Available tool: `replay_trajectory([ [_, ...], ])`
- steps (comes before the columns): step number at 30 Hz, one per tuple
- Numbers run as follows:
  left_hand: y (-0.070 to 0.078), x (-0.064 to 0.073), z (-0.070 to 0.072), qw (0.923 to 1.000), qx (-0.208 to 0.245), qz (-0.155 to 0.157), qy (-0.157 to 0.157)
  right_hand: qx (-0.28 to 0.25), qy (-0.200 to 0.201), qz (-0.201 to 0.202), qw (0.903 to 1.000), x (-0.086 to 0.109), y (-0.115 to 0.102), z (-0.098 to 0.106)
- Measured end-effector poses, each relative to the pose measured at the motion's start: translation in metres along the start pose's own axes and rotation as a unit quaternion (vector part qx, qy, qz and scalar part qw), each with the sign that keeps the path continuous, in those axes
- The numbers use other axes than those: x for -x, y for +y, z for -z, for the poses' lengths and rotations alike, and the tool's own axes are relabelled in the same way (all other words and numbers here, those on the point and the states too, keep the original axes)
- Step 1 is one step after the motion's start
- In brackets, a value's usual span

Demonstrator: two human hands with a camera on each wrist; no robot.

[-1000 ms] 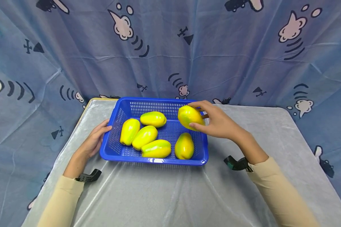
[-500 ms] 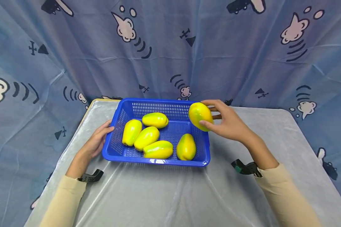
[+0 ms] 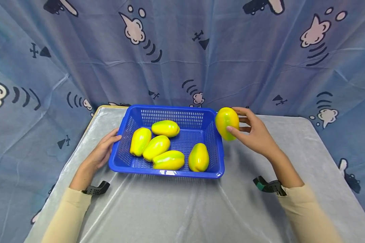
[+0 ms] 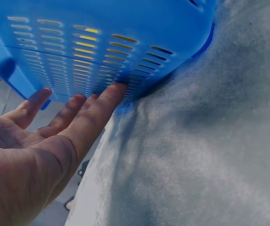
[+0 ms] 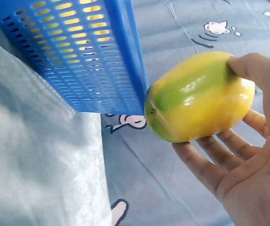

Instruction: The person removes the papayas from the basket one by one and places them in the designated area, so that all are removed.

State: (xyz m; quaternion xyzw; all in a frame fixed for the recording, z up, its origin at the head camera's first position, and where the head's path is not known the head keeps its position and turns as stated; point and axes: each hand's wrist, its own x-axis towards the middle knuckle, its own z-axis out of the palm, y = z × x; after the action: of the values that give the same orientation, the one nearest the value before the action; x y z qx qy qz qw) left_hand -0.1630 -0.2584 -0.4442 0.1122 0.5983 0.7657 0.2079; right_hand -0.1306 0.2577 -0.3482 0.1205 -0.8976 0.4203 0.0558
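Note:
A glossy yellow-green fruit (image 3: 226, 121), oval like a mango or small papaya, is held up by my right hand (image 3: 255, 135) just beyond the basket's right rim. In the right wrist view, the thumb presses on top of the fruit (image 5: 198, 96) and several fingers support it from below. My left hand (image 3: 101, 152) is at the left side of the blue plastic basket (image 3: 167, 172), thumb at the rim. Its fingers (image 4: 90, 120) touch the slotted outer wall in the left wrist view. Several similar fruits (image 3: 156, 147) lie inside, one (image 3: 199, 157) apart at the right.
A grey cloth-covered table (image 3: 158, 209) lies under the basket, stretching to its right and in front. Behind hangs a blue patterned curtain (image 3: 170, 67), which also borders both sides. Black bands (image 3: 270, 185) sit on both wrists.
My right hand has carried the fruit rightward, from above the basket's right end to past its rim. The left hand keeps its place at the basket, and the fruits inside lie as before.

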Motion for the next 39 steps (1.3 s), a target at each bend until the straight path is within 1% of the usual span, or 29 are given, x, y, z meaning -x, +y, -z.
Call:
replay_trajectory([
  [5, -0.001, 0.002, 0.002, 1.0, -0.001, -0.002, -0.002, -0.012, 0.007, -0.012, 0.9998, 0.005, 0.011, -0.003],
  [9, 0.0, 0.002, 0.002, 1.0, 0.001, -0.006, -0.005, -0.005, 0.016, -0.023, 0.9996, 0.008, 0.017, -0.004],
  [13, 0.003, 0.001, 0.002, 1.0, 0.0, -0.003, -0.004, 0.002, 0.036, -0.041, 0.9985, 0.01, 0.023, -0.006],
  [19, 0.004, 0.0, 0.002, 1.0, 0.0, 0.002, 0.0, 0.008, 0.058, -0.082, 0.9949, 0.011, 0.036, -0.014],
  [27, 0.003, 0.0, 0.003, 0.9999, 0.013, -0.007, -0.009, 0.003, 0.058, -0.129, 0.9899, 0.012, 0.052, -0.02],
  [31, 0.003, 0.0, 0.002, 0.9999, 0.01, -0.009, -0.01, -0.001, 0.052, -0.152, 0.9871, 0.011, 0.059, -0.023],
  [39, 0.003, -0.001, 0.001, 0.9999, 0.007, -0.004, -0.01, 0.001, 0.051, -0.173, 0.9836, 0.009, 0.072, -0.027],
])
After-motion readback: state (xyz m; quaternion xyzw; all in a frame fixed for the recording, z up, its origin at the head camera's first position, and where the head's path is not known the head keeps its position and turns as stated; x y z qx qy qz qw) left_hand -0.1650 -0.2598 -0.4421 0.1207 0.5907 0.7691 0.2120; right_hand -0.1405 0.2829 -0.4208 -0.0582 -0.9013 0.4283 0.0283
